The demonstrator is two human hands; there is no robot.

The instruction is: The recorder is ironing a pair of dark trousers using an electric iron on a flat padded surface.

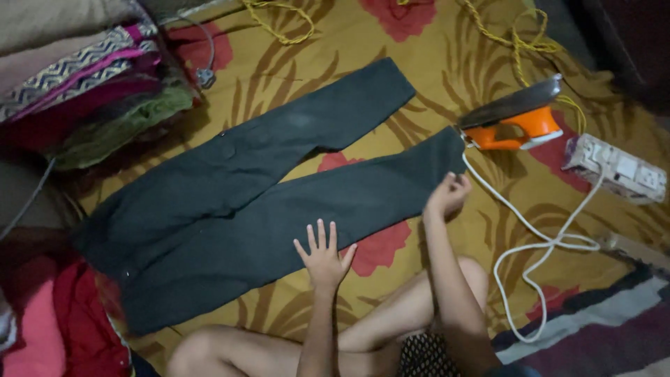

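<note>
Surface: a bedsheet (pixel 447 63), mustard yellow with red flowers and brown leaf shapes, spread under everything in view.
Garment: dark trousers (pixel 244 209) lie flat on the bedsheet, waist toward the left, the two legs running up and to the right and spread slightly apart.
Left hand: the left hand (pixel 323 255) lies palm down on the lower edge of the nearer trouser leg; the fingers (pixel 321 234) are spread wide and flat and grip nothing.
Right hand: the right hand (pixel 448 195) is at the hem of the nearer trouser leg; its fingers are curled in and pinch the hem edge of the cloth.
Iron: an orange and white electric iron (pixel 515 119) stands tipped on its heel just beyond the hem, dark soleplate facing up and to the left, just beside the right hand but apart from it.
Cord: a white cord (pixel 537 244) runs from the iron down across the bedsheet in loops.
Socket box: a white rectangular extension box (pixel 614 167) lies to the right of the iron, near the edge of the bedsheet.
Rope: a yellow rope (pixel 520 38) lies twisted along the top of the bedsheet.
Stack: folded clothes (pixel 84 91), patterned, magenta and green, are piled at the upper left.
Red cloth: a red and pink cloth (pixel 56 314) lies at the lower left, beside the waist.
</note>
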